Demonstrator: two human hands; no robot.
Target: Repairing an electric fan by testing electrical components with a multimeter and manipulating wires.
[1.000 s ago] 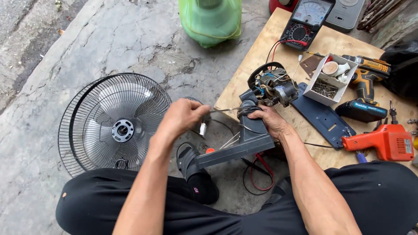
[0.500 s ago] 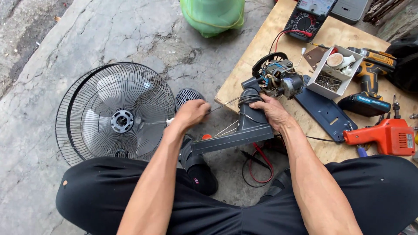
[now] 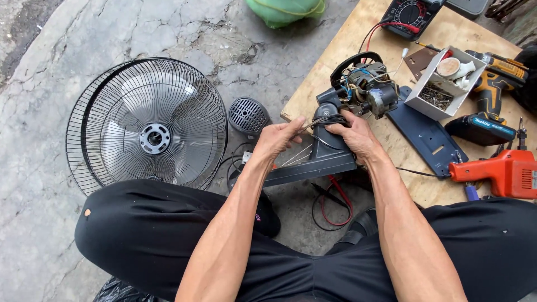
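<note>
Dark grey plastic and bare copper at centre frame: fan stand (image 3: 324, 159) tilted across the edge of the wooden board (image 3: 347, 50), exposed motor (image 3: 366, 86) at its upper end, just above both hands. Left hand (image 3: 277, 138) closed in a pinch on a bundle of thin wires (image 3: 321, 120), fingertips pointing right toward the stand's neck. Right hand (image 3: 352, 137) laid over the neck of the stand, fingers curled around it and touching the same wires, thumb side toward the left hand. Wires thus between the two grips, running up toward the motor. Hands close together, nearly touching.

Left of centre, on cracked concrete: wire fan guard (image 3: 148, 126) lying flat with blades inside, small round vented cap (image 3: 248, 116) just beside its right rim. Upper right, on the board: multimeter (image 3: 408, 14) with red lead, white box of screws (image 3: 442, 84), cordless drill (image 3: 489, 95), flat dark plate (image 3: 425, 131). Right edge: orange soldering gun (image 3: 506, 173). Top centre: green bag (image 3: 285, 10). Below the stand: red and black leads (image 3: 333, 204) looped on the ground.
</note>
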